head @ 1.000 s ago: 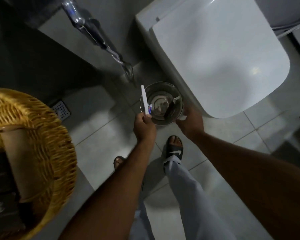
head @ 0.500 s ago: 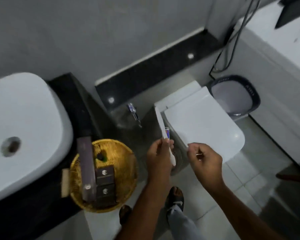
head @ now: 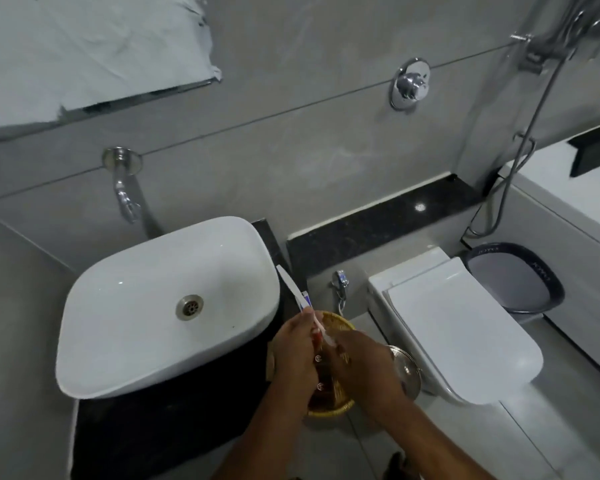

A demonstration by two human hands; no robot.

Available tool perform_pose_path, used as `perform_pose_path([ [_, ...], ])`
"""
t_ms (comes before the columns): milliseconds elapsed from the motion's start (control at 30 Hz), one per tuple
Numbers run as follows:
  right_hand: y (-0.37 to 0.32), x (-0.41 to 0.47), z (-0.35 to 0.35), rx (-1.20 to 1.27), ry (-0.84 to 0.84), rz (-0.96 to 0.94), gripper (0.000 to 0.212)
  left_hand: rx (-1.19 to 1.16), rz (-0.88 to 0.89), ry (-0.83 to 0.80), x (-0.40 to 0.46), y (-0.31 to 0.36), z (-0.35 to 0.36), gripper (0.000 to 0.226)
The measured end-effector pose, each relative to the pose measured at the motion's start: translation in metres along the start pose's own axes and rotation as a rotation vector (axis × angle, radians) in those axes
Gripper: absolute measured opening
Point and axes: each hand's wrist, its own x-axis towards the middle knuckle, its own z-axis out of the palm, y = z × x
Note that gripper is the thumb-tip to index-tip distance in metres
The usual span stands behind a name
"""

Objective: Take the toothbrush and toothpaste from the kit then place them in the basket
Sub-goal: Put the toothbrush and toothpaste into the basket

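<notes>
My left hand (head: 295, 353) holds a white toothbrush (head: 291, 292) and a small blue-and-white toothpaste tube (head: 305, 300) together, both pointing up and left over the sink's right edge. My right hand (head: 364, 370) is beside it, and its fingertips pinch the toothbrush's lower end. Both hands hover directly over the round woven yellow basket (head: 329, 410) on the black counter. The hands hide most of the basket. Dark items with small white logos show inside it between my hands.
A white basin (head: 160, 306) sits on the black counter (head: 160, 427) to the left, under a wall tap (head: 123, 188). A closed white toilet (head: 458, 334) stands to the right. Between them on the floor is a round shiny bin (head: 407, 374). A dark bucket (head: 520, 278) stands far right.
The view has swung up from the floor bin to the counter. Both hands moved left over the basket with the toothbrush and toothpaste, and my right hand closed in on the brush's lower end.
</notes>
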Motion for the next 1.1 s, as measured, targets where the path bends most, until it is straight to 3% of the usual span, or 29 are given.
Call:
perform_pose_path([
  [133, -0.017, -0.003, -0.001, 0.056, 0.161, -0.046, 0.016, 0.011, -0.003, -0.075, 0.004, 0.001, -0.032, 0.02],
  [300, -0.003, 0.018, -0.03, 0.197, 0.202, 0.249, 0.017, 0.161, -0.096, -0.128, 0.008, -0.016, -0.068, 0.016],
  [400, 0.013, 0.046, -0.053, -0.053, 0.069, 0.299, 0.019, 0.206, -0.098, -0.034, 0.011, -0.026, -0.081, 0.007],
  [567, 0.017, 0.095, -0.056, -0.341, -0.373, 0.265, 0.021, 0.223, -0.046, 0.044, 0.019, -0.033, -0.089, 0.004],
  [800, 0.03, 0.134, 0.01, -0.461, -0.7, 0.198, 0.017, 0.237, -0.054, 0.052, 0.027, -0.047, -0.094, 0.006],
  [900, 0.043, 0.138, 0.031, -0.432, -0.761, 0.213, 0.024, 0.244, -0.039, 0.089, 0.03, -0.054, -0.095, 0.009],
  [1100, 0.058, 0.129, 0.054, -0.343, -0.672, 0.314, 0.023, 0.261, -0.012, 0.118, 0.031, -0.059, -0.093, 0.007],
])
